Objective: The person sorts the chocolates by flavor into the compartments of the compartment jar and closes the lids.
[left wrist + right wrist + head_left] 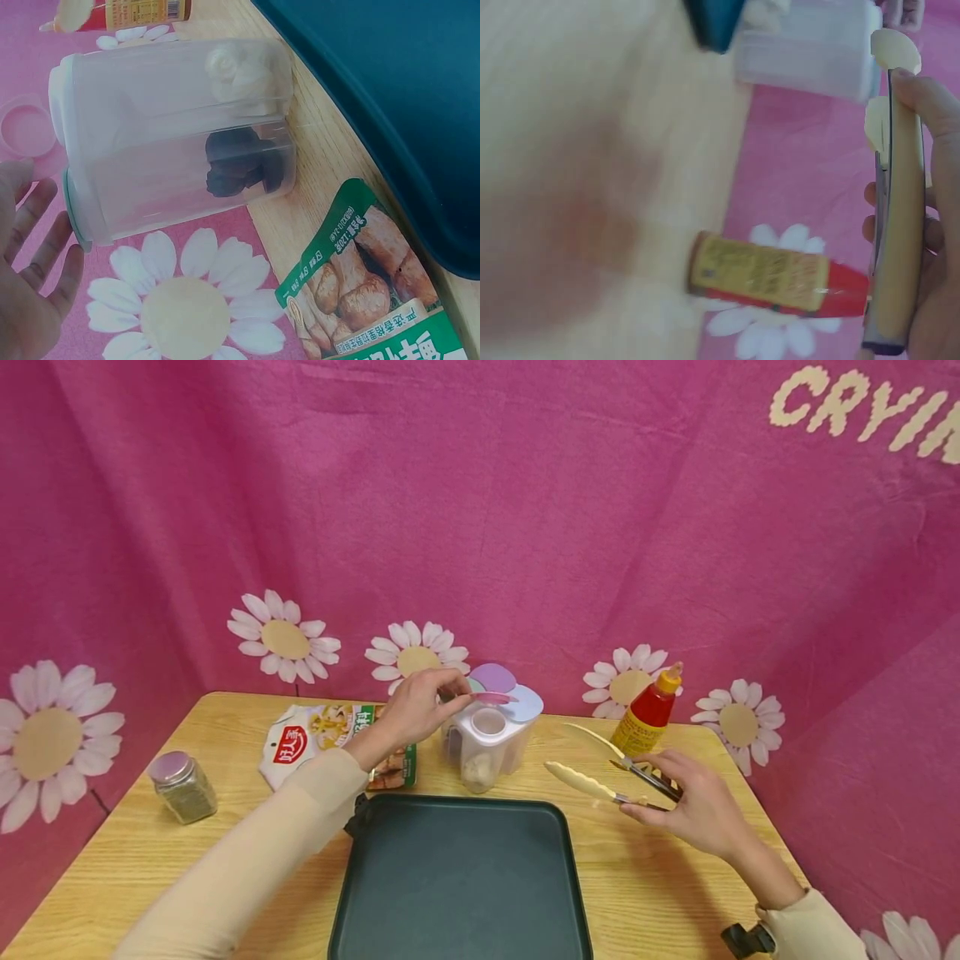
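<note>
So, left hand [416,706] at frame centre pinches a pink lid flap [491,697] on the clear compartment container [487,747], just behind the dark griddle pan [457,877]. Right hand [693,806], centre-right, grips cream tongs [600,768] w/ tips apart, near red sauce bottle [648,712].

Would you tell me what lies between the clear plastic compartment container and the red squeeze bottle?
Only bare wooden table between container and bottle, in the head view.

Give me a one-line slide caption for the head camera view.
Left hand lifts a pink lid on the compartment container; right hand holds cream tongs beside the dark griddle pan.
</note>
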Tool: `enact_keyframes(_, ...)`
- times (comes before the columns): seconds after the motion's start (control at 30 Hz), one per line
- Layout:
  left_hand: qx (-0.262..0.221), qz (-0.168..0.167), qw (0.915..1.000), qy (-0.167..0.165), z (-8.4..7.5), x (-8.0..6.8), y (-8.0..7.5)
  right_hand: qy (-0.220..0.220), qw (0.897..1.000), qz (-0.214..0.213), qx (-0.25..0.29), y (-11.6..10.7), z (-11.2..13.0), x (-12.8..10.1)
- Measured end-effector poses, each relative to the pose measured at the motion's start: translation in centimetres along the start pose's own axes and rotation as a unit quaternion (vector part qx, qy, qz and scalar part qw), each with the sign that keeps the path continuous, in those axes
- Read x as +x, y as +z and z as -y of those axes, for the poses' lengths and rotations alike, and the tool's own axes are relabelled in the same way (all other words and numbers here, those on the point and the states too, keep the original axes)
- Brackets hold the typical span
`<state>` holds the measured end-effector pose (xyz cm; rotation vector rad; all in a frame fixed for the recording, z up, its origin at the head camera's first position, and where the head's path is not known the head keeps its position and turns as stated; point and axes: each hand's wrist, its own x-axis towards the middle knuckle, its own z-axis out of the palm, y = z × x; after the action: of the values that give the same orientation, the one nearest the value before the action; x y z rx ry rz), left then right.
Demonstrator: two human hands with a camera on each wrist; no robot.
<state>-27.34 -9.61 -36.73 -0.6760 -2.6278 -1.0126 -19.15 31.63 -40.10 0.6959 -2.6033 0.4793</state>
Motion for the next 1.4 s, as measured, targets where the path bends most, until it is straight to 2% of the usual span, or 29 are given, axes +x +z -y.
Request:
enact_keyframes(0.43,0.000,0.007,0.9999,-0.008,0.0,0.0,0.2,0.096,0.994,0.051,0.007,1.4,-2.0,-5.2)
enact_keyframes(0.7,0.000,0.009,0.9999,-0.012,-0.1,0.0,0.2,0.119,0.989,0.081,-0.035,1.2,-3.5,-7.2)
enact_keyframes(0.97,-0.009,0.011,0.9997,-0.018,-0.2,-0.1,0.1,0.124,0.984,0.110,-0.067,1.5,-5.0,-8.7)
enact_keyframes(1.4,-0.011,0.009,0.9998,-0.015,-0.2,-0.1,-0.1,0.132,0.977,0.151,-0.077,1.5,-6.3,-10.0)
